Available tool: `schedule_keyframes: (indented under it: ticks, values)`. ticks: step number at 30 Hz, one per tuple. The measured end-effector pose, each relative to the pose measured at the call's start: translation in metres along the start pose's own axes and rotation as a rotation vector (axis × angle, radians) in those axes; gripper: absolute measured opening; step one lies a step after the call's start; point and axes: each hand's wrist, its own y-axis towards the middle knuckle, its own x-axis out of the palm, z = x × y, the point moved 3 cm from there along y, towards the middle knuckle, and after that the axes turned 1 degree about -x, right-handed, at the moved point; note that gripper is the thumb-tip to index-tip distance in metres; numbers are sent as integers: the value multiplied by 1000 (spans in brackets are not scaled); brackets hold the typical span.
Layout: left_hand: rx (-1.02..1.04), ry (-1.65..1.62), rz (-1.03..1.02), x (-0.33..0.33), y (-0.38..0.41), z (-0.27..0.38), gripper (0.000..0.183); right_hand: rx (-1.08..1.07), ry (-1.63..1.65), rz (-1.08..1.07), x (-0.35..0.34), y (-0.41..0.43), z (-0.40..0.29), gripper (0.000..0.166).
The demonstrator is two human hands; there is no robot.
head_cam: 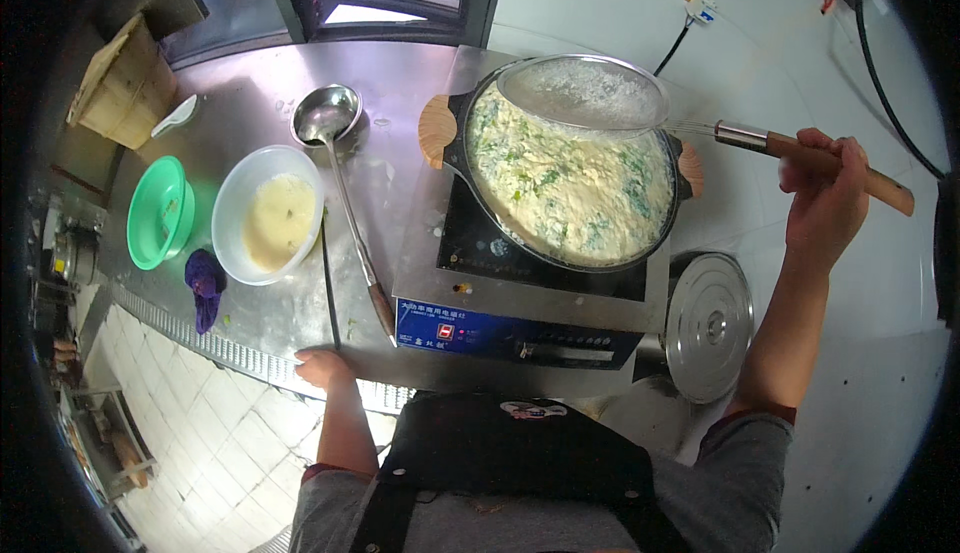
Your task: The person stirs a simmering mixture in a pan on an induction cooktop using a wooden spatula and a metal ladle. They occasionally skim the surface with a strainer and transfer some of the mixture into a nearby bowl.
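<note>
My right hand [823, 196] grips the wooden handle of a round fine-mesh strainer [585, 95]. White powder, like flour, lies in its mesh. The strainer is over the far part of a black pan [491, 215] with wooden side grips. Pale, lumpy batter-like food [581, 193] with green bits fills the pan. At the counter's front edge rests my left hand [324, 369], its fingers partly hidden. Close to it lies the near end of a thin dark rod [328, 283]. Beneath the pan is a commercial induction cooker [517, 339] with a blue control panel.
Left of the cooker lie a steel ladle [328, 114], a white bowl of pale yellow liquid [225, 211], a green bowl [142, 215] and a purple cloth [204, 290]. A wooden bucket [131, 87] stands farther back. A lidded metal pot [709, 328] is low at right.
</note>
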Motion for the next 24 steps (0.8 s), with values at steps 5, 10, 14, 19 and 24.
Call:
schedule_keyframes:
  ticks: [5,10,14,19,24]
  values:
    - [2,-15,37,10,9,-11,55,-37,-34,-39,9,2,8,25]
    - [-9,29,30,-2,-3,6,55,-33,-28,-8,11,-2,12,21]
    - [-8,38,48,5,5,-3,55,-43,-36,-42,15,-6,14,22]
    - [10,6,83,7,6,-2,55,37,-46,46,13,-10,21,22]
    - [28,-10,100,4,-2,5,55,17,-48,34,11,-15,26,21]
